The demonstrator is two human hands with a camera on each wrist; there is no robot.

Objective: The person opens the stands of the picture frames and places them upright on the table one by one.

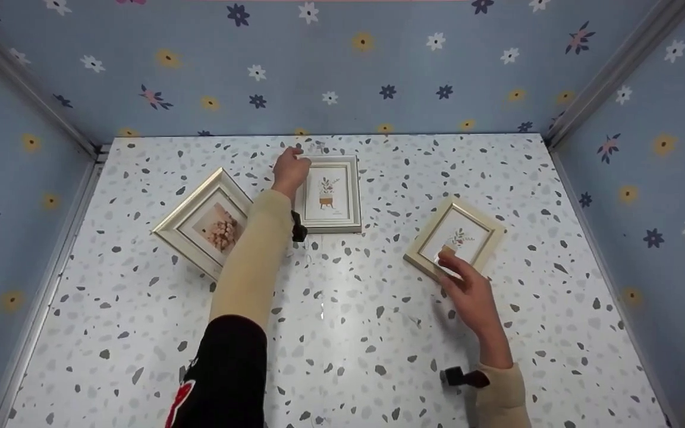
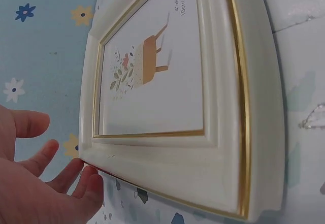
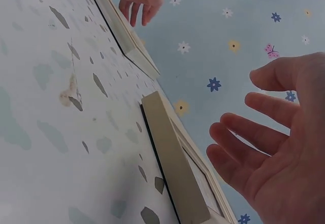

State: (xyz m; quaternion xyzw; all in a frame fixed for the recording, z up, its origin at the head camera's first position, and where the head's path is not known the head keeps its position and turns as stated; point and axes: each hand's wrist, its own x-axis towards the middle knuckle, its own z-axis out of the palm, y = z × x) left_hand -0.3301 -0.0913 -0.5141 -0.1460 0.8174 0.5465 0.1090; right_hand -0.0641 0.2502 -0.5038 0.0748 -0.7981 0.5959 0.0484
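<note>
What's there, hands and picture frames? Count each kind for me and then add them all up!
Picture frames: 3 (left frame, middle frame, right frame)
Hands: 2 (left hand, right hand)
Total: 5

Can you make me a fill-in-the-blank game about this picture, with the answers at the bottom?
1. The frame nearest the left hand lies between the left frame and the right frame, so it is the ____ one.
2. Of all the frames, the right hand is nearest the ____ one.
3. The speckled table has ____ frames on it.
4. The main colour of the wall is ____.

Missing words: middle; right; three; blue.
</note>
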